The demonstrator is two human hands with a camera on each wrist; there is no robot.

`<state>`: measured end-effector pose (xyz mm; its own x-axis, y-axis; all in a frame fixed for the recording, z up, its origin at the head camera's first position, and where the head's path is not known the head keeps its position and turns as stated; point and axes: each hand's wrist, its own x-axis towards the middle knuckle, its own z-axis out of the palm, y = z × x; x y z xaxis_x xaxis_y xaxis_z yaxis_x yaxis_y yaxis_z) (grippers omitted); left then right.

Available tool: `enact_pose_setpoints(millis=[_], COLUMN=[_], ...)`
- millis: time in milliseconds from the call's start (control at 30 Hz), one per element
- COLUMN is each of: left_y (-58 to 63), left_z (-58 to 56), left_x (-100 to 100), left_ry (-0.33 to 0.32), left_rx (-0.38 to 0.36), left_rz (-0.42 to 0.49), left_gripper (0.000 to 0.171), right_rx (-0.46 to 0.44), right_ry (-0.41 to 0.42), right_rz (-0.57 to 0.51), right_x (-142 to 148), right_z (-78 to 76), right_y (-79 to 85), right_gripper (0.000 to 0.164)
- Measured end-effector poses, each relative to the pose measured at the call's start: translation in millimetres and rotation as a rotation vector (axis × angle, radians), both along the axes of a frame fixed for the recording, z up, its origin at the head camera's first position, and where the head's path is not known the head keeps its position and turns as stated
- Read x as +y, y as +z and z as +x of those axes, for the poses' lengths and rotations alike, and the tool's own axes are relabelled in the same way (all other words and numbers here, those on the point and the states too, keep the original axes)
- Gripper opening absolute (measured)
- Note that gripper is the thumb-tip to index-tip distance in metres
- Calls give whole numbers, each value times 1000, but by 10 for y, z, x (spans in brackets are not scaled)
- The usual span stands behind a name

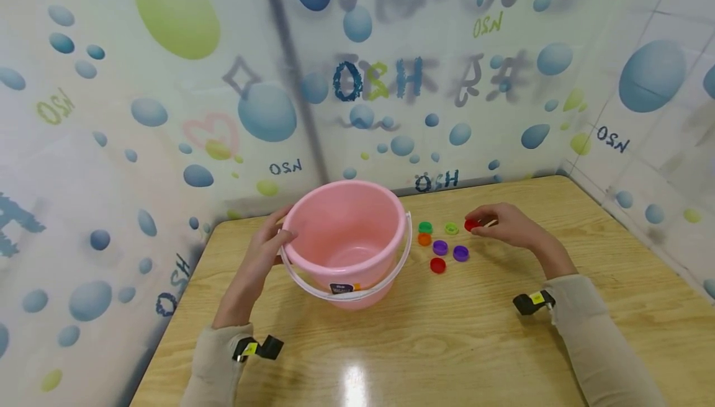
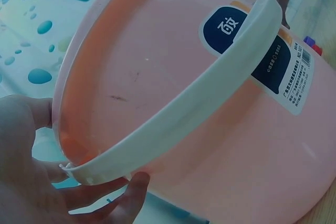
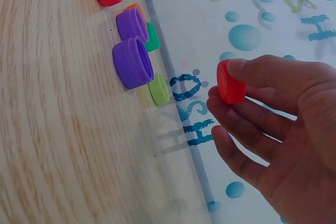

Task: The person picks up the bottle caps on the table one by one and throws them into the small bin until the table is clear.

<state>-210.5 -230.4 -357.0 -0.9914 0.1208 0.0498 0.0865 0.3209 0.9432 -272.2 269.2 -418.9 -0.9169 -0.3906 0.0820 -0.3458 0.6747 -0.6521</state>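
A pink bucket (image 1: 352, 270) with a white handle (image 2: 194, 108) stands on the table. My left hand (image 1: 260, 255) grips its left rim, thumb over the edge and fingers along the outside. To the right, my right hand (image 1: 511, 226) pinches a red bottle cap (image 3: 230, 82) between thumb and fingers. Several caps lie between the bucket and that hand: purple caps (image 3: 132, 62), a light green cap (image 1: 451, 228), a green cap (image 1: 425, 227), an orange cap (image 1: 424, 239) and another red cap (image 1: 438, 265).
The wooden table (image 1: 447, 345) runs up to a wall covering (image 1: 357, 134) printed with blue and green drops. A black wrist camera (image 1: 258, 348) sits on the left sleeve, another wrist camera (image 1: 533, 301) on the right one. A printed label (image 2: 278, 61) is on the bucket's side.
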Motion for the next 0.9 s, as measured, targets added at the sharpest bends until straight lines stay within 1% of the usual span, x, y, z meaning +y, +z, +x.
enact_pose_setpoints(millis=[400,700,900], left_y=[-9,-1,-8], left_z=[-6,-5,-16], left_x=[-5,-4,3], left_ry=[1,2,-2], left_rx=[1,1,3], left_rz=[-1,-1,1], left_gripper=[57,58,57], right_rx=[8,62,106], right_ry=[-18,-45,-39], right_rz=[4,-3,-14], right_x=[12,-10,-25], right_z=[-8,27,46], right_y=[42,96,131], right_gripper=[38,36,36])
